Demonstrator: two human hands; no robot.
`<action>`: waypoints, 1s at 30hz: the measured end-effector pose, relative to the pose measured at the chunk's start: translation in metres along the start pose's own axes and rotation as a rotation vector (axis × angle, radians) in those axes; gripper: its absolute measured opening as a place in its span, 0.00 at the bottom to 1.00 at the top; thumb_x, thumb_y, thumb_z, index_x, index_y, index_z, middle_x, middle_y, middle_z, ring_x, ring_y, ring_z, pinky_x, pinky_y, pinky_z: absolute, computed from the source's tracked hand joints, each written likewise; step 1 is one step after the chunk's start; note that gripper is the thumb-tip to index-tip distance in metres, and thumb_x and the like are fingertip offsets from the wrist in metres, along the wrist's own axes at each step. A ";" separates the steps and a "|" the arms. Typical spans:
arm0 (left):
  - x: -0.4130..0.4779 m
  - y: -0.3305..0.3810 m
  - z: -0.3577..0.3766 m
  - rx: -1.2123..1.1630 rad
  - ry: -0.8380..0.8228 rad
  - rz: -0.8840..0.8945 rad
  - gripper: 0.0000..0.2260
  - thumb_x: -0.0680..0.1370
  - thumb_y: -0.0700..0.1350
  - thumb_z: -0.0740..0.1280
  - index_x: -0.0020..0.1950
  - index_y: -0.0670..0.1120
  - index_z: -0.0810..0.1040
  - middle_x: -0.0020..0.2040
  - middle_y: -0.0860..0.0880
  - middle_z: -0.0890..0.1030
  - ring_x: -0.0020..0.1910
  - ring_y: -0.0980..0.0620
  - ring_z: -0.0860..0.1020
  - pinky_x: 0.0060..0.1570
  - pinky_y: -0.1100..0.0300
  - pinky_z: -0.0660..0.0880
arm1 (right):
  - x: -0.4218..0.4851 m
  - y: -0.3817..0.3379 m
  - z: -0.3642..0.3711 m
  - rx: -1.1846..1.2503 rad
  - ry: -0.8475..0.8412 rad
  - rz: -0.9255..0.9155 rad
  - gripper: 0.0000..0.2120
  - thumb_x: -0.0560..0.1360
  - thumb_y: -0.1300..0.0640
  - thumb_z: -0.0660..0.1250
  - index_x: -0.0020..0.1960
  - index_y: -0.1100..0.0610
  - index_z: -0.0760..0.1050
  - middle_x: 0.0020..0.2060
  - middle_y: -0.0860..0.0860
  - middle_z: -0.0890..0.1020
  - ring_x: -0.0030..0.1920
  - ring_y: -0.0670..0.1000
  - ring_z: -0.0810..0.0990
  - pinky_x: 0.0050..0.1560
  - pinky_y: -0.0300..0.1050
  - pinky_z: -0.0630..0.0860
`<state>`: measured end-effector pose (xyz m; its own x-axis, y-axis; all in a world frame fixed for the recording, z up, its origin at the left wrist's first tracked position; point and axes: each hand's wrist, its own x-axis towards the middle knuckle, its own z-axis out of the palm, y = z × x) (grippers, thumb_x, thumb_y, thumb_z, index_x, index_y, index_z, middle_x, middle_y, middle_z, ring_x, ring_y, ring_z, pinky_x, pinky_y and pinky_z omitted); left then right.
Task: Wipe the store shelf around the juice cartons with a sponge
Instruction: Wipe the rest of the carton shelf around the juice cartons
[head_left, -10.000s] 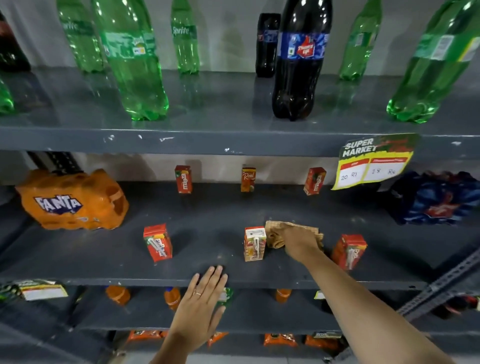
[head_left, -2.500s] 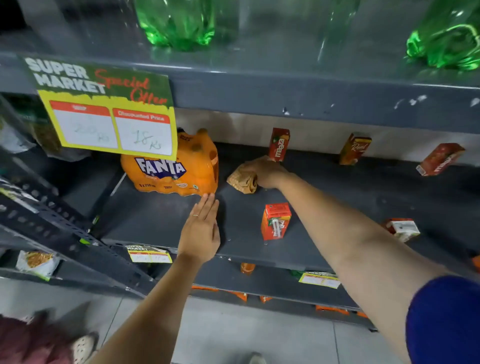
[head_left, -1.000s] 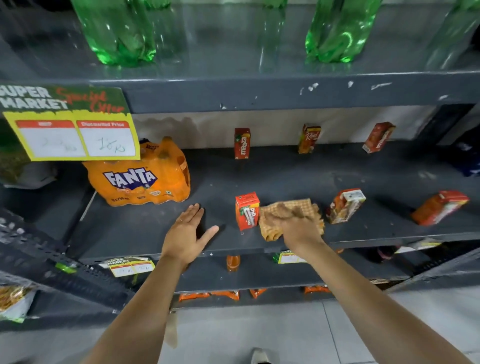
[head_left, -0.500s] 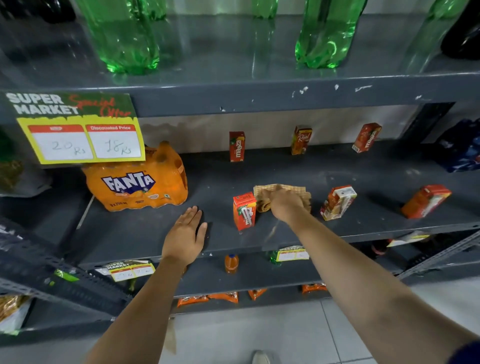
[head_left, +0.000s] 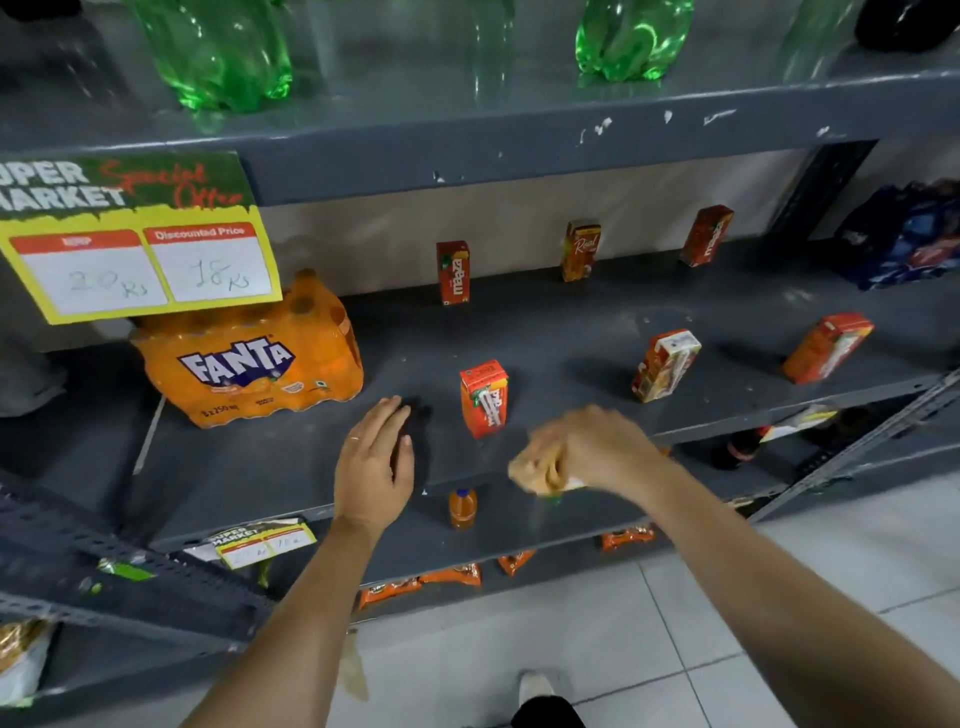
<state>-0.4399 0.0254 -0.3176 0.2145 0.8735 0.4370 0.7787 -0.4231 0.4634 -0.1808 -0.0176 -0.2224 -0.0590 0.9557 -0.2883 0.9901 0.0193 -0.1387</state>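
The right hand (head_left: 597, 447), blurred at lower center, had pulled the sponge (head_left: 537, 470) back from beside the front carton (head_left: 483, 397) to the shelf (head_left: 571, 332) edge, fingers closed around it. The left hand (head_left: 374, 462) stayed flat, fingers spread and empty.

A shop: grey metal shelf (head_left: 545, 332) stocked with juice cartons (head_left: 483, 397), a Fanta multipack (head_left: 244, 364), and a "Super Market" price sign (head_left: 140, 244).

left hand (head_left: 374, 462) flat, fingers together; right hand (head_left: 597, 447) fisted, blurred, both arms outstretched.
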 end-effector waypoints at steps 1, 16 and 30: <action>-0.004 0.006 0.002 -0.035 0.029 0.013 0.17 0.79 0.44 0.58 0.65 0.41 0.76 0.67 0.43 0.76 0.67 0.45 0.71 0.67 0.50 0.68 | 0.012 0.004 -0.007 0.004 0.055 0.058 0.17 0.76 0.56 0.60 0.62 0.44 0.75 0.58 0.51 0.81 0.55 0.58 0.80 0.50 0.50 0.76; -0.005 0.143 0.089 -0.231 0.095 0.146 0.07 0.76 0.40 0.58 0.49 0.45 0.74 0.55 0.45 0.78 0.54 0.48 0.74 0.55 0.57 0.70 | -0.038 0.112 -0.022 0.428 -0.215 -0.049 0.11 0.72 0.55 0.63 0.49 0.47 0.83 0.47 0.48 0.86 0.51 0.51 0.83 0.52 0.50 0.78; 0.056 0.183 0.167 0.260 -0.230 -0.230 0.25 0.81 0.51 0.52 0.76 0.42 0.58 0.78 0.46 0.58 0.77 0.49 0.54 0.75 0.56 0.46 | 0.144 0.237 -0.122 0.499 0.186 -0.134 0.15 0.78 0.53 0.58 0.61 0.50 0.77 0.31 0.50 0.84 0.28 0.47 0.79 0.28 0.39 0.73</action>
<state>-0.1873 0.0376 -0.3367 0.1204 0.9817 0.1477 0.9382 -0.1612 0.3062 0.0608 0.1601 -0.1808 -0.1125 0.9911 -0.0715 0.7926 0.0461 -0.6081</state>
